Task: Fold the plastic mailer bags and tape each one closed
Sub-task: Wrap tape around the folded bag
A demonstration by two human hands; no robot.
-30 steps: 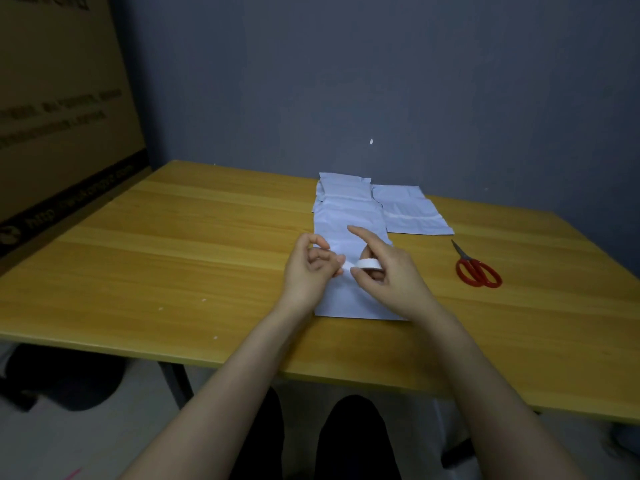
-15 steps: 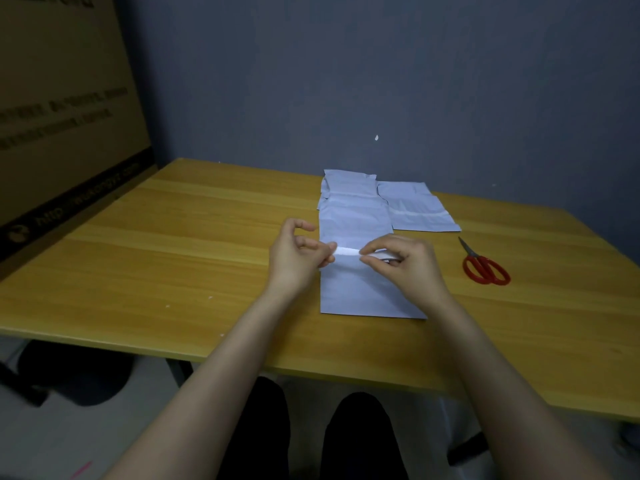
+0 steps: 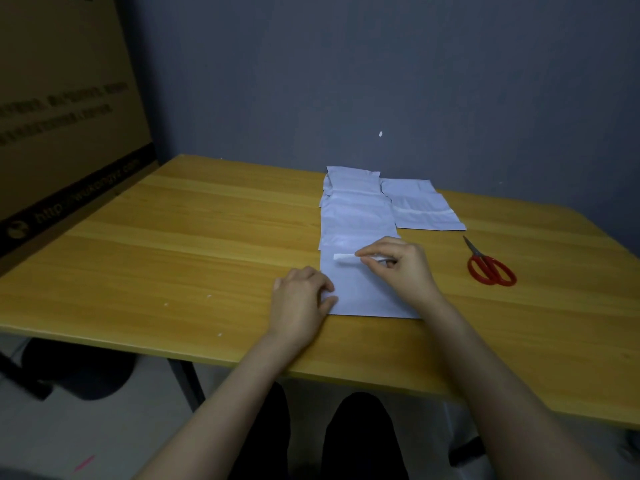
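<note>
Mailer bag (image 3: 363, 292) – pale, flat and lengthwise – lies a little right of the middle of the yellow wooden table (image 3: 173, 254), its near edge short of the table's front edge and square to it. At the far left a large cardboard box (image 3: 62, 116) with dark printing leans or stands along the table's left side. From it a wide stretch of wood, marked by a few small white specks, runs to the left hand (image 3: 299, 301). That hand sits at the bag's near-left corner, fingers curled down and thumb closed against them with the bag's left edge caught between. Beyond the bag's far edge a column of more bags (image 3: 353, 192) overlaps toward the grey wall (image 3: 346, 81), the farthest ones folded short. The right hand (image 3: 403, 268) hovers low over the bag's far-right part, forefinger and thumb pinching a white strip of tape (image 3: 344, 257). The strip runs out leftward from the fingertips, just inside the bag's far edge and parallel to it, its left end free. Whether it already touches the plastic cannot be told. A whitish bit shows under the curled fingers, too hidden to identify. To the right of the column another folded bag (image 3: 420, 209) lies flat, its left edge touching the column. Red-handled scissors (image 3: 490, 268) rest well apart from the right hand, blades pointing away – with open wood around them out to the table's right edge.
</note>
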